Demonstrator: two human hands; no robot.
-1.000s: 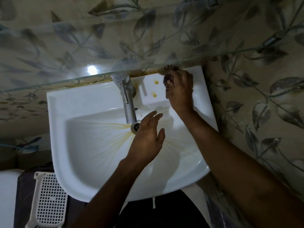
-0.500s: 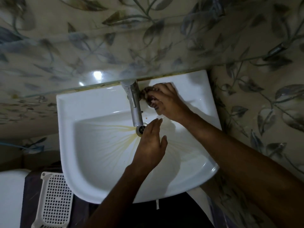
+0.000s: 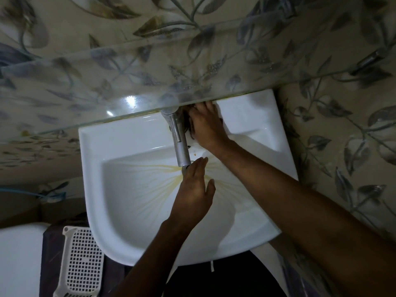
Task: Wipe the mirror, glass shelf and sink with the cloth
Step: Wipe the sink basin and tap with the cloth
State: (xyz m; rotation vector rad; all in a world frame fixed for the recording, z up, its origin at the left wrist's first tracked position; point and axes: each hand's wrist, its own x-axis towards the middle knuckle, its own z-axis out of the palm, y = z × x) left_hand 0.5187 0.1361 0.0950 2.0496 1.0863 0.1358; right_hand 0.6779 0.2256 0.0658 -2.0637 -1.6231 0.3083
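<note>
step: sink wipe | your R hand (image 3: 206,127) grip clenched on dark crumpled cloth (image 3: 189,125), pressed on white ceramic sink (image 3: 120,142) deck beside steel tap (image 3: 179,144) | L hand (image 3: 194,196) released, over basin | next: prob. work round tap base, then stained bowl

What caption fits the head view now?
Right hand presses a dark cloth beside the tap; left hand hovers open over the stained sink.

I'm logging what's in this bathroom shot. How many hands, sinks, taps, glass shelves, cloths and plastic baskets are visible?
Hands: 2, left hand and right hand
Sink: 1
Tap: 1
Glass shelf: 1
Cloth: 1, dark, under the right hand
Plastic basket: 1, white
Total: 7
</note>
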